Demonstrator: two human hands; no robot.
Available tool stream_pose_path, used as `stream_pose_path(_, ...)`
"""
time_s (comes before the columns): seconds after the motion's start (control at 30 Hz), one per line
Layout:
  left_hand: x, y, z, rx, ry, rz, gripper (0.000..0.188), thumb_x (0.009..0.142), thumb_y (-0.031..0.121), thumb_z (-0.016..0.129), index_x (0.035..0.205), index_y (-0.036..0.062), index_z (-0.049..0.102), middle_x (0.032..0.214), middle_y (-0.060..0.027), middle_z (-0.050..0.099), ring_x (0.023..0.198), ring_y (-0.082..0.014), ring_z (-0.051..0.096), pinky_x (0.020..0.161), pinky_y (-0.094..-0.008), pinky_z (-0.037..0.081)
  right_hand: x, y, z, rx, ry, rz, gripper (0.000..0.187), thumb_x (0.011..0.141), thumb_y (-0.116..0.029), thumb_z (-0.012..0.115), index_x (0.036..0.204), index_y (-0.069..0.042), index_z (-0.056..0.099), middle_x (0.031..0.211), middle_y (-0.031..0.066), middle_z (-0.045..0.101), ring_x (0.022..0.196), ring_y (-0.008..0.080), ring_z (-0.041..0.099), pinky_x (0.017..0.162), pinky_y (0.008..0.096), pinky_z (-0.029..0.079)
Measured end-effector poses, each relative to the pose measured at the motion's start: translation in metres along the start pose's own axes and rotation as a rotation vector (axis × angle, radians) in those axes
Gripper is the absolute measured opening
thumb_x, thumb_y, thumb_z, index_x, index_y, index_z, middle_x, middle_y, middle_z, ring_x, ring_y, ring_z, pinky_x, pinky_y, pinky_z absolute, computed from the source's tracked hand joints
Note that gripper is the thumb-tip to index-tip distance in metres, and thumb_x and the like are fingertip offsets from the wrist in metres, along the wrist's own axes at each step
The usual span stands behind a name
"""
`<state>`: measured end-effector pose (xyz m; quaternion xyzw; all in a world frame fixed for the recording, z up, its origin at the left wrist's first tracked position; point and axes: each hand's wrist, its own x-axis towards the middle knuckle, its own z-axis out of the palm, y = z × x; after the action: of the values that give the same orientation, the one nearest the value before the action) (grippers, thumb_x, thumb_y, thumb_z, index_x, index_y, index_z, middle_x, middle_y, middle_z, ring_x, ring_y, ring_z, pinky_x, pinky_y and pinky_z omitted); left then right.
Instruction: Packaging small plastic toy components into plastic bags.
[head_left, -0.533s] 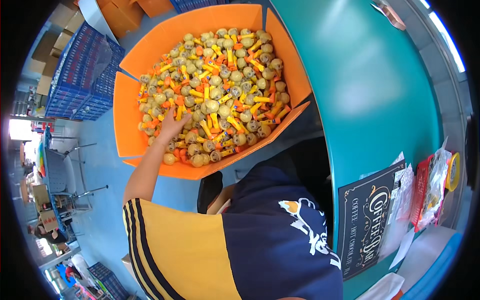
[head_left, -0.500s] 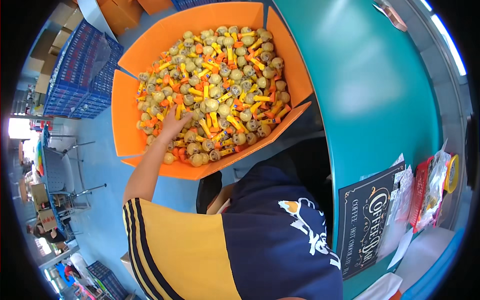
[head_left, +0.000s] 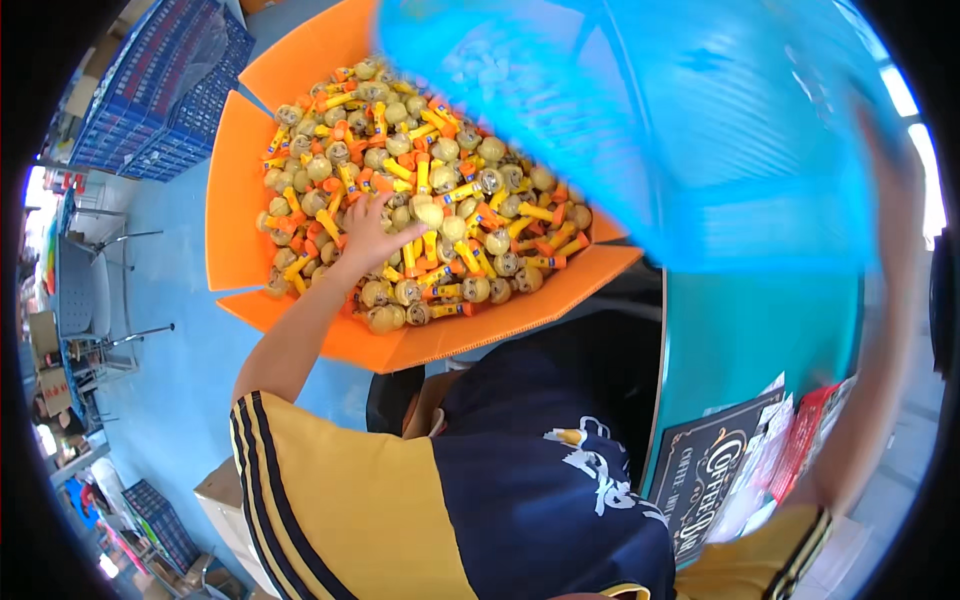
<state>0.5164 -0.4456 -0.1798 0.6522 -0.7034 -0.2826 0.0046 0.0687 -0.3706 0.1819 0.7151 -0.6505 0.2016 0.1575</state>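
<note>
An orange corrugated box [head_left: 236, 190] with its flaps folded out holds a heap of small toys [head_left: 455, 228], which have round yellowish heads and yellow and orange stems. On the left part of this heap lies my left hand [head_left: 372, 235], its fingers spread among the toys and no firm grip showing. A blue see-through plastic basket [head_left: 765, 225], blurred, is tilted over the teal table and the box's right side. My right hand [head_left: 878, 125], smeared by motion, is at the basket's far right side, holding it.
The teal table [head_left: 750, 330] runs along my right, bearing a black printed sign [head_left: 705, 475], papers and a red basket [head_left: 805, 440]. Stacked blue crates [head_left: 150, 90] stand at the far left. Chairs [head_left: 85, 285] are on the blue floor at left.
The blue basket and my right arm have come into view from the right, covering the box's far right side. My left hand has shifted slightly right over the toys.
</note>
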Motion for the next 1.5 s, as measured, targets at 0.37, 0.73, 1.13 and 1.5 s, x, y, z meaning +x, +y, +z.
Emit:
stream_pose_path(0.37,0.024,0.007,-0.069,-1.191,0.155,-0.188,0.084,0.078,0.025,0.073,0.143,0.0106,0.024,0.133,-0.0124,0.042,0.117,-0.0226,0.047,0.092,-0.0357,0.042,0.068,-0.109,0.259,-0.005,-0.031,-0.432,0.037,0.071,-0.023,0.07,0.107,-0.017,0.064,0.091,0.0034,0.06,0.085,0.022,0.06,0.073,0.039,0.046)
stream_pose_path(0.73,0.046,-0.01,-0.037,-0.98,0.461,0.015,0.021,0.093,0.014,0.054,0.109,0.0004,0.054,0.101,-0.0077,0.059,0.092,-0.0158,0.055,0.077,-0.0335,0.047,0.024,-0.082,0.286,0.723,0.102,0.444,0.06,0.071,-0.03,0.079,0.12,-0.005,0.053,0.117,0.0093,0.054,0.112,0.0263,0.048,0.094,0.0423,0.037)
stream_pose_path(1.13,0.116,-0.031,-0.075,-0.7,0.142,-0.093,0.04,0.089,0.035,0.057,0.111,0.0013,0.059,0.104,-0.0144,0.064,0.093,-0.0188,0.061,0.083,-0.0323,0.047,-0.017,-0.07,0.378,0.547,-0.494,0.669,0.057,0.085,-0.05,0.059,0.113,0.0,0.056,0.1,0.0116,0.064,0.089,0.0214,0.062,0.08,0.035,0.047)
stream_pose_path(1.5,0.015,0.005,-0.02,-0.963,-0.072,-0.372,0.076,0.081,0.049,0.064,0.132,0.0014,0.032,0.131,-0.0163,0.04,0.124,-0.0271,0.038,0.099,-0.0423,0.035,-0.116,-0.058,0.416,0.959,-0.583,1.417,0.06,0.085,-0.048,0.054,0.126,-0.005,0.05,0.12,0.0081,0.054,0.106,0.0197,0.052,0.086,0.0397,0.042)
